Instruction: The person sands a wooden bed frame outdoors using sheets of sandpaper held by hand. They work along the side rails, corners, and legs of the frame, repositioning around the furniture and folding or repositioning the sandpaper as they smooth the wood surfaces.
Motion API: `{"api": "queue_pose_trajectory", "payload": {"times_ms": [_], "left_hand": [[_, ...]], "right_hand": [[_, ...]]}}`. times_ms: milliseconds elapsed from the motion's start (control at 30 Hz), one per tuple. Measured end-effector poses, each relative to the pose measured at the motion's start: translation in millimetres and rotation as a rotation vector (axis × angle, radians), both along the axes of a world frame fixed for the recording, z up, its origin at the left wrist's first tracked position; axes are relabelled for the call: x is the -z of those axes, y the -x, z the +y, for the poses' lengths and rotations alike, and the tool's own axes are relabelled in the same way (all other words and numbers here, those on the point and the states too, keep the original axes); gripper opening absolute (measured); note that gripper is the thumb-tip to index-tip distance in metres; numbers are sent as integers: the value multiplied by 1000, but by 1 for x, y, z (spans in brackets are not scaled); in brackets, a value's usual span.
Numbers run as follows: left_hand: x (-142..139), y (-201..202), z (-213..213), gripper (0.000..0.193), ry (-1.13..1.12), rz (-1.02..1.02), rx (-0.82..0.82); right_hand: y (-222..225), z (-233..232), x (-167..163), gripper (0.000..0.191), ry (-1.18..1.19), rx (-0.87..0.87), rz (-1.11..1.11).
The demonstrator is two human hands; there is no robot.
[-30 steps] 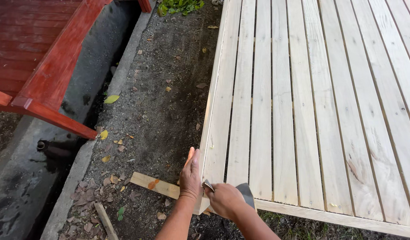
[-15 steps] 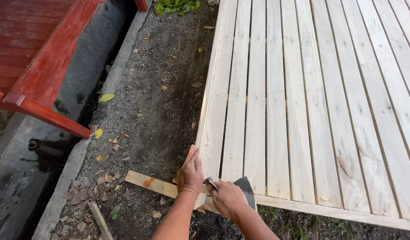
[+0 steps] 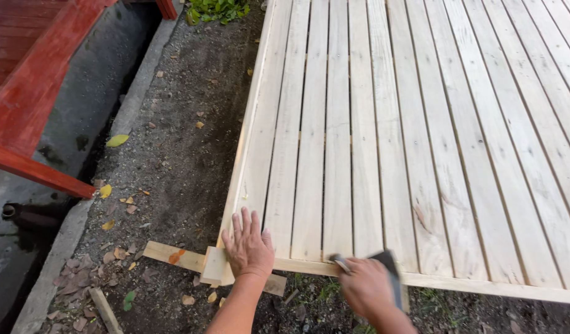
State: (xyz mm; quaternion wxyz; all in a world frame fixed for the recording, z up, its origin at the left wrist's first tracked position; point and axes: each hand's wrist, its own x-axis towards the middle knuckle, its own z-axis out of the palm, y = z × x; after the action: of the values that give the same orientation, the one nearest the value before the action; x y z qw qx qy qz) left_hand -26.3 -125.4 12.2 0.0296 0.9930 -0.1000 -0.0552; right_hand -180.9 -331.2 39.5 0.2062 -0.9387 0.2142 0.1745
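At six o'clock, my left hand (image 3: 248, 246) rests flat and unclenched on the slatted panel (image 3: 421, 136); my right hand (image 3: 366, 287) grasps a dark tool (image 3: 387, 265).

You are looking down at bare, dark soil (image 3: 186, 142) that fills the middle of the view, gritty and strewn with small stones. Yellow and brown fallen leaves (image 3: 118, 140) lie scattered over it toward nine o'clock and down to seven o'clock. A grey concrete curb (image 3: 139, 86) runs from seven o'clock up toward eleven o'clock, with a damp concrete channel (image 3: 81, 117) just beyond it. At ten o'clock a red-painted wooden structure (image 3: 31, 105) slants across the corner. At twelve o'clock a clump of green plants (image 3: 217, 9) grows at the edge. Sparse grass (image 3: 433, 300) shows at five o'clock. The light is soft, even daylight without hard shadows.
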Motion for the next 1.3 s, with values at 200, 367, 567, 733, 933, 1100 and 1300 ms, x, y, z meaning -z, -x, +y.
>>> {"api": "queue_pose_trajectory", "payload": {"times_ms": [200, 367, 567, 733, 933, 1100, 1300], "left_hand": [[2, 47, -76, 65, 87, 107, 105], [-7, 77, -122, 68, 52, 223, 153], [-16, 104, -174, 68, -19, 347, 278], [-23, 109, -180, 66, -44, 360, 256], [-29, 109, -185, 65, -106, 408, 207], [-30, 110, -187, 66, -59, 399, 200], [-28, 106, -180, 67, -8, 426, 194]], "right_hand": [[48, -94, -6, 40, -96, 196, 163], [121, -224, -23, 60, 130, 227, 301], [76, -145, 35, 56, -86, -106, -206], [116, -238, 13, 64, -155, 193, 367], [158, -315, -14, 60, -72, 346, 381], [96, -183, 26, 52, -237, 9, -97], [150, -259, 16, 49, -57, 244, 131]]}}
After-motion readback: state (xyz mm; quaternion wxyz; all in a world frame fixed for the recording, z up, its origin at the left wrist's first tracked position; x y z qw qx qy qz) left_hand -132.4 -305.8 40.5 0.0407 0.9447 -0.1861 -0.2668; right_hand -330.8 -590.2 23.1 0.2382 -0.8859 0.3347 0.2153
